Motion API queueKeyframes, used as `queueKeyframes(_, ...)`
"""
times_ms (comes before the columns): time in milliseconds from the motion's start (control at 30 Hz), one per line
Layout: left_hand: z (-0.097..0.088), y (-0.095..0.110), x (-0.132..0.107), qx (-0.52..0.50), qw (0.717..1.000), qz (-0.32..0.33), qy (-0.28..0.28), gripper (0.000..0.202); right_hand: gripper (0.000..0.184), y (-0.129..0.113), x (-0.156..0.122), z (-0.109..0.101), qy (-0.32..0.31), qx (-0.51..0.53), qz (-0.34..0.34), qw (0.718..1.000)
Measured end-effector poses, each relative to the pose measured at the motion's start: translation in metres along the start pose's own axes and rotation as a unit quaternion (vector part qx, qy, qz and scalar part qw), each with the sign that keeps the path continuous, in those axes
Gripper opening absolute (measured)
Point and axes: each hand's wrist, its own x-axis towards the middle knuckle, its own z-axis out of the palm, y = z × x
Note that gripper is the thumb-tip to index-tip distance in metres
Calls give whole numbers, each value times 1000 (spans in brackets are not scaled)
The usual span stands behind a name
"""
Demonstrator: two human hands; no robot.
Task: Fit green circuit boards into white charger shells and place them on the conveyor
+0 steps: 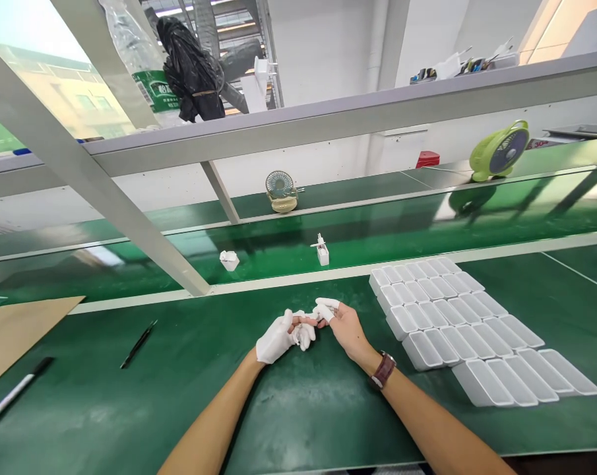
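Note:
My left hand (281,338), in a white glove, rests on the green table (189,389) with its fingers curled around a small white part (305,335). My right hand (344,324) is bare except for white finger cots, and a brown watch sits on its wrist. Its fingertips meet the left hand's and pinch the same small part; the part's shape is mostly hidden by the fingers. Rows of several white rectangular plastic cases (456,316) lie just right of my right hand.
A black pen (138,344) and a black-and-white marker (15,392) lie at the left, near a brown cardboard sheet (16,330). Two small white parts (229,260) (322,251) sit on the conveyor belt beyond. Small fans (281,191) (500,150) stand further back.

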Motion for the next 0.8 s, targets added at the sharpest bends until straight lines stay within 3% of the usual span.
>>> queueKeyframes(133,2,3,0,1,1000,9,-1,82,48,-3,-1,1,-7,-3,3,1000)
queueKeyframes(400,6,6,0,-8,999,25,34,72,49,-4,4,-5,43,-6,-33,999)
queueKeyframes(667,9,12,-1,31,999,38,12,77,39,-1,5,2,-4,-46,-69,997)
queueKeyframes(800,13,19,0,19,995,79,54,83,37,0,8,3,-18,-129,-115,985)
